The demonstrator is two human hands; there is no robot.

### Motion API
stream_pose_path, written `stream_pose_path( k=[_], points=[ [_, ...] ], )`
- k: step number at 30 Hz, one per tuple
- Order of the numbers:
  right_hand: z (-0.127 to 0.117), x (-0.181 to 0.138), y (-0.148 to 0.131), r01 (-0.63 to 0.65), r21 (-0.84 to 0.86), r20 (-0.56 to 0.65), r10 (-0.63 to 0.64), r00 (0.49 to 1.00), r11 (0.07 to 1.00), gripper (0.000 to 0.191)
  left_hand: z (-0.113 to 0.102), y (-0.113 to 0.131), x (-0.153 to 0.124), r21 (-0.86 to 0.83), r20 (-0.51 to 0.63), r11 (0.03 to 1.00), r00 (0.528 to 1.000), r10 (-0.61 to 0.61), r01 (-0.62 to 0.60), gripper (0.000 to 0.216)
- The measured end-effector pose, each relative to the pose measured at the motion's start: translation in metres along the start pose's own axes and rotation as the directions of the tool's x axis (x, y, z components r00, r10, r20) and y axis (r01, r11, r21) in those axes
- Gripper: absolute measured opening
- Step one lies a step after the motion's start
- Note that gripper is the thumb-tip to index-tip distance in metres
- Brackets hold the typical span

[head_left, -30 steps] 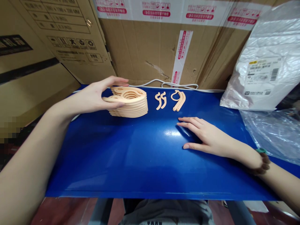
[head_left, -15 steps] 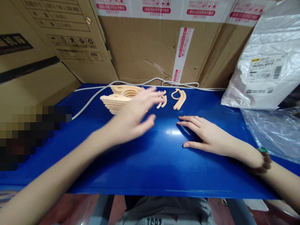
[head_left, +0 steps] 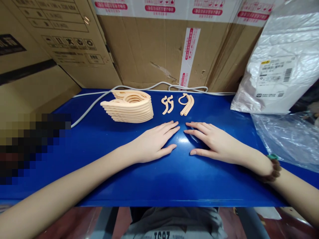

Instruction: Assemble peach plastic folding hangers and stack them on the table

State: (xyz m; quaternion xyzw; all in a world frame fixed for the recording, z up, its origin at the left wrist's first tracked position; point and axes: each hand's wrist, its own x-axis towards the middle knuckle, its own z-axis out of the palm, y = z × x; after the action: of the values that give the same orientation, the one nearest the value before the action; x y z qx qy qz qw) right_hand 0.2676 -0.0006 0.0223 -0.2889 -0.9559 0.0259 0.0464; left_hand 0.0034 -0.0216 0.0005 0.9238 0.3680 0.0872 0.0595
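My left hand (head_left: 154, 142) lies flat and open on the blue table top (head_left: 99, 159), palm down, holding nothing. My right hand (head_left: 214, 141) lies flat and open beside it, fingertips almost meeting those of the left. Behind the left hand stands a stack of several peach plastic hanger bodies (head_left: 129, 106). To its right lie two small peach hook pieces (head_left: 167, 104) and a pair of longer curved peach pieces (head_left: 186, 103). Neither hand touches any of them. A dark bead bracelet (head_left: 272, 169) is on my right wrist.
Large cardboard boxes (head_left: 154, 43) wall off the back and left. A white cable (head_left: 99, 99) runs along the table's far edge. A white plastic parcel bag (head_left: 274, 66) and a clear plastic bag (head_left: 286, 139) lie at the right.
My left hand let go of the hanger stack, swung right and down, and now rests flat on the table next to my right hand. The right hand stayed put.
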Motion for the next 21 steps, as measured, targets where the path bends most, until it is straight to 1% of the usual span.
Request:
stream_pose_path(
  k=[6, 8, 11, 13, 17, 19, 21],
  points=[
    [-0.001, 0.0, -0.001, -0.01, 0.002, 0.004, 0.01, 1.0, 1.0, 0.062, 0.001, -0.001, 0.0, -0.005, 0.002, 1.0, 1.0, -0.002, 0.002, 0.06],
    [-0.004, 0.004, 0.002, -0.025, -0.021, -0.022, 0.024, 0.999, 0.999, 0.059, 0.001, -0.002, 0.0, -0.007, 0.002, 1.0, 1.0, 0.0, 0.0, 0.06],
    [-0.01, 0.015, 0.01, -0.052, -0.099, -0.078, 0.045, 0.996, 0.994, 0.054, 0.003, -0.001, 0.0, -0.017, -0.014, 1.0, 1.0, 0.001, -0.002, 0.059],
    [-0.013, 0.025, 0.02, -0.065, -0.13, -0.102, 0.052, 0.993, 0.989, 0.051, 0.004, 0.0, 0.001, -0.025, -0.057, 0.999, 0.998, -0.032, 0.03, 0.058],
    [-0.011, 0.049, 0.04, -0.039, -0.109, -0.117, 0.026, 0.993, 0.993, 0.05, 0.006, 0.001, 0.008, -0.047, -0.163, 0.987, 0.974, -0.157, 0.151, 0.057],
    [-0.007, 0.058, 0.048, -0.018, -0.073, -0.114, 0.01, 0.993, 0.997, 0.05, 0.007, 0.001, 0.014, -0.053, -0.176, 0.981, 0.965, -0.194, 0.188, 0.061],
    [-0.003, 0.064, 0.05, 0.005, -0.02, -0.107, -0.008, 0.994, 1.0, 0.05, 0.009, 0.001, 0.02, -0.053, -0.164, 0.976, 0.962, -0.217, 0.211, 0.067]
  ],
)
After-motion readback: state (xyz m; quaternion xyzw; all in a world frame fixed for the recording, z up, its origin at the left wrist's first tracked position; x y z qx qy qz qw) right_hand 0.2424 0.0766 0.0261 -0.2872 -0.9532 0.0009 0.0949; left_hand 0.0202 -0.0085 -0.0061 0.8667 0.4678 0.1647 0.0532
